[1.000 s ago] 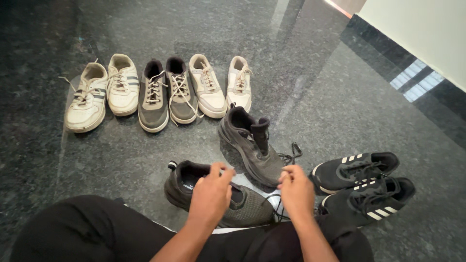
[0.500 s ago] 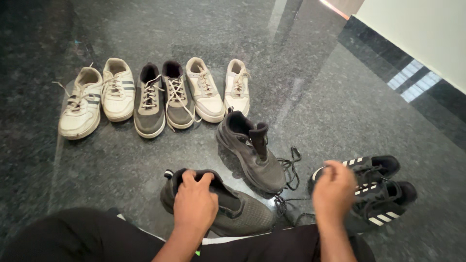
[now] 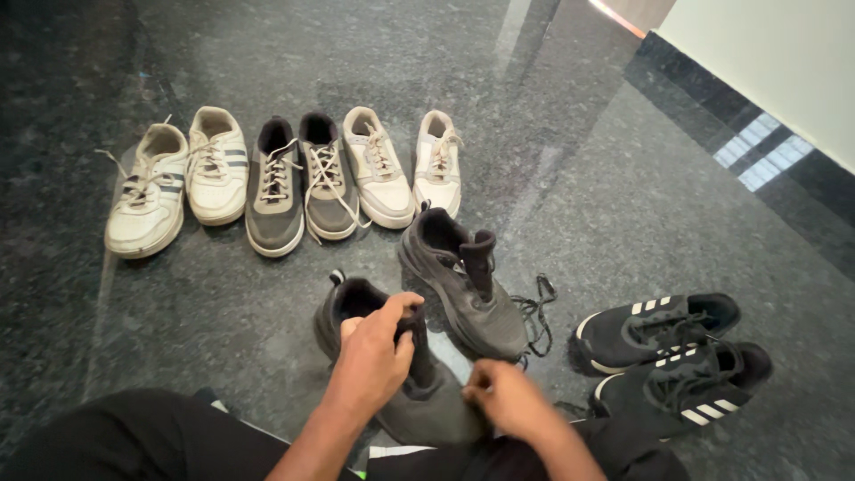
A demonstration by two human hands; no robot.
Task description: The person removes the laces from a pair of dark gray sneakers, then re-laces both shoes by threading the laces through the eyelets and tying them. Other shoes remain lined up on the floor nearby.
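The left hand (image 3: 374, 356) is curled, fingers pinching the tongue of a dark grey shoe (image 3: 401, 374) that lies on the floor (image 3: 623, 178) near the person's lap. The right hand (image 3: 503, 401) is closed on the shoe's toe end, just right. Its mate (image 3: 463, 285) stands just beyond, laces loose.

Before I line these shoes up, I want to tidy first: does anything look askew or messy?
Yes. The dark grey shoe behind the one in the hands sits slanted, out of the row, its black laces loose on the floor. The far-left white shoe is angled too, laces trailing.
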